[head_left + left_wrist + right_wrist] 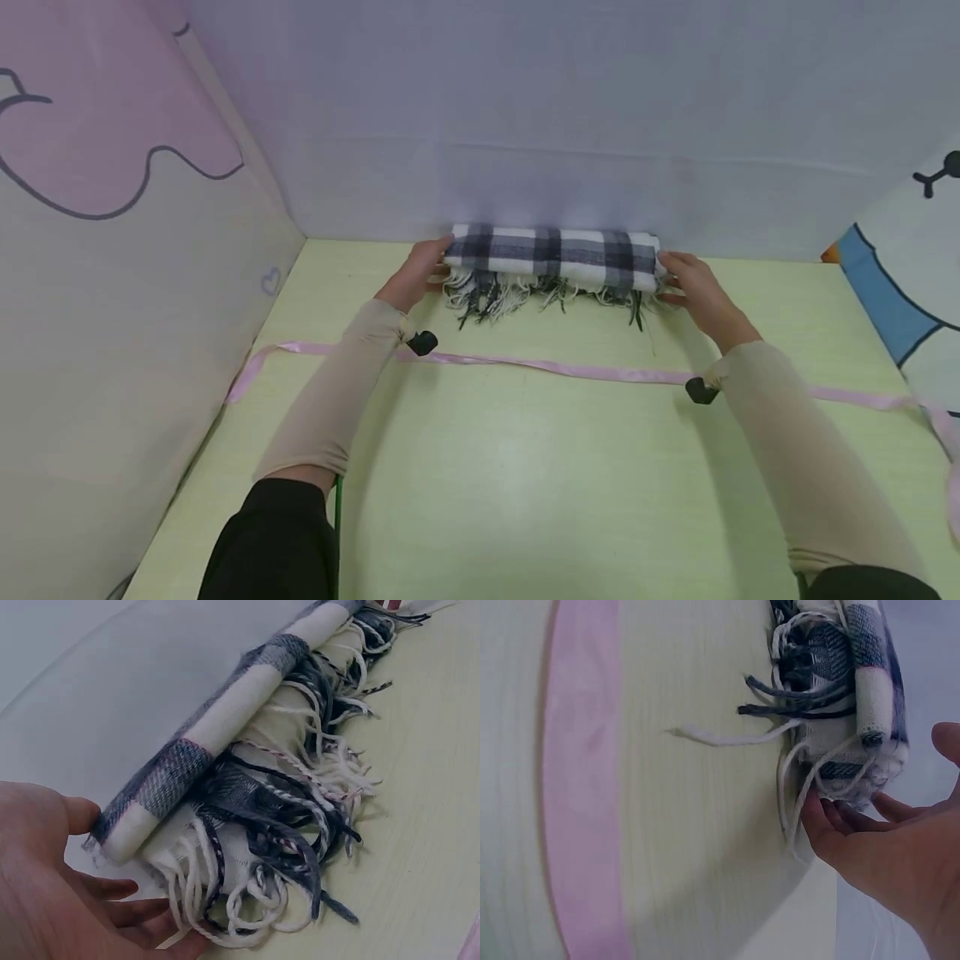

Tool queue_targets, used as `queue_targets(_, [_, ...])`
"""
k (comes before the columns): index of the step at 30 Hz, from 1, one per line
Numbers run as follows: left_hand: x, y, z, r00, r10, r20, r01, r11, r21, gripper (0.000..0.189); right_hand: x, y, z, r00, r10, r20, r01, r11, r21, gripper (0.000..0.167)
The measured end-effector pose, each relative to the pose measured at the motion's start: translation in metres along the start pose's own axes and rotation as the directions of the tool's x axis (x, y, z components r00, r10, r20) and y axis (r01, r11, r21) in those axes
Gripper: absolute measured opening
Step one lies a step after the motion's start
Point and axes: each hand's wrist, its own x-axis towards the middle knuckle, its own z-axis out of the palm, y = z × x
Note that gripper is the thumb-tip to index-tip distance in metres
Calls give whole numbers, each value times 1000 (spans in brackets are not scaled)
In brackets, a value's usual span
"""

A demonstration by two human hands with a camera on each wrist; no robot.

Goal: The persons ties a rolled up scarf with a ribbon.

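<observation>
where the pale yellow-green table [510, 475] meets the lavender-grey backdrop [555, 100], a fringed plaid scarf [555, 254] lies as a long, narrow bundle, its length running along the table's back edge. its woven checks alternate white, mid-grey and dark charcoal, with thin pinkish lines edging some of the bands in the wrist views. the upper layer is turned over into a rounded edge, though whether the whole is rolled or folded i cannot tell. from beneath that edge the fringe [498, 293] spills toward the person: white and charcoal strands, some twisted two-tone, looping and tangling most thickly near the left end.

the left hand [415, 273] is at the left end, thumb touching the rounded edge, fingers spread and slightly bent beside the fringe. the right hand [705, 296] is at the other end, loosely spread, fingertips at the scarf's lower layers and thumb standing away from the cloth in the right wrist view. a pink satin ribbon [562, 368] runs across the table in front of the scarf, well apart from its fringe, passing under both beige sleeves [333, 387].
</observation>
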Motion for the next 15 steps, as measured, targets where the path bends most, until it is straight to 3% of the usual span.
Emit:
queue_targets(6, [9, -1, 9, 1000, 10, -7, -9, 987, 158, 82, 14, -5, 11, 999, 41, -23, -42, 998, -50, 92])
queue_targets(11, [9, -3, 14, 1000, 14, -11, -12, 985, 173, 87, 18, -4, 15, 996, 34, -78, -47, 985, -165, 101])
queue_targets(15, [11, -5, 15, 1000, 3, 26, -8, 983, 183, 95, 21, 1, 14, 995, 28, -100, -50, 973, -227, 103])
